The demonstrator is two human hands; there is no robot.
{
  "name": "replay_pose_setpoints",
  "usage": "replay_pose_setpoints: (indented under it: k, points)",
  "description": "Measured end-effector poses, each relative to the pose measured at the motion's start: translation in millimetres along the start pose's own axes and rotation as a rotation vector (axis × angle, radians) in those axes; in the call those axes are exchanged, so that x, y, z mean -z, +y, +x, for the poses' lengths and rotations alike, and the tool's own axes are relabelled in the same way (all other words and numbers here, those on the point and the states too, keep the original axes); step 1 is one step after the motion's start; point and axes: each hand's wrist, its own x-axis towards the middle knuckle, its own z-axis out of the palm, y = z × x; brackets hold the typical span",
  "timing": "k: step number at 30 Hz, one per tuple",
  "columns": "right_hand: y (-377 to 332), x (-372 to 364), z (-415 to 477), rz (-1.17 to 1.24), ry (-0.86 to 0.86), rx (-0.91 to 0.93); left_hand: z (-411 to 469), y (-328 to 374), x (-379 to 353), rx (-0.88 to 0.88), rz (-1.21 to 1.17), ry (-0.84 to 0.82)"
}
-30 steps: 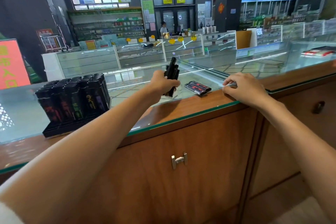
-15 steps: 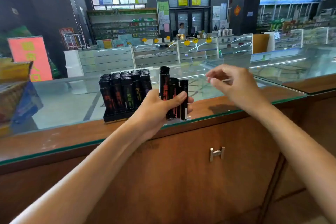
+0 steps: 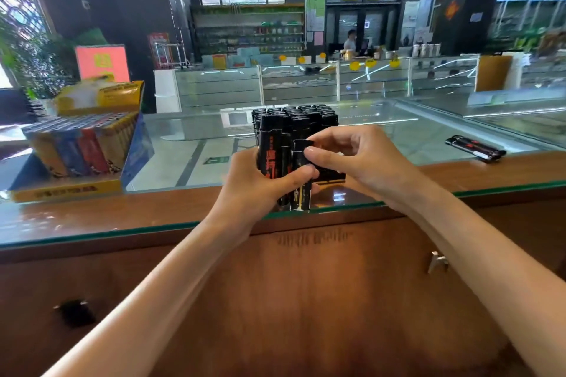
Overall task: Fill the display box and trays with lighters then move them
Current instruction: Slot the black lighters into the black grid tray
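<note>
My left hand [image 3: 260, 184] grips a bunch of black lighters [image 3: 273, 159] upright, just in front of a black tray [image 3: 332, 177] packed with several more black lighters [image 3: 295, 115]. My right hand [image 3: 358, 159] pinches the top of one lighter [image 3: 301, 147] in that bunch, thumb and forefinger closed on its cap. Two loose black lighters [image 3: 476, 147] lie flat on the glass to the right. The tray's front is mostly hidden behind both hands.
A yellow and blue display box [image 3: 76, 156] filled with coloured lighters stands at the left on the glass counter [image 3: 190, 159]. The wooden counter edge [image 3: 122, 208] runs below my hands. Cabinet fronts with metal handles [image 3: 438, 260] sit underneath. Glass showcases stand behind.
My left hand has carried the bunch of lighters leftward to the front of the tray. My right hand left the counter edge and closed on one lighter's top.
</note>
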Motion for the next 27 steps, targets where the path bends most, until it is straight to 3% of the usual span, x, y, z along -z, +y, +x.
replay_pose_setpoints:
  k: [6,10,17,27]
  points:
    - [2,-5,12,0.092,-0.020,-0.014,-1,-6,14,-0.013,-0.012,0.054]
    - [6,5,20,0.209,0.046,-0.051,0,-7,24,0.085,-0.119,0.071]
    - [13,45,31,-0.121,0.303,0.074,10,-13,43,0.296,-0.418,0.005]
    - [12,27,40,-0.331,0.291,0.167,19,-20,57,0.385,-0.719,-0.074]
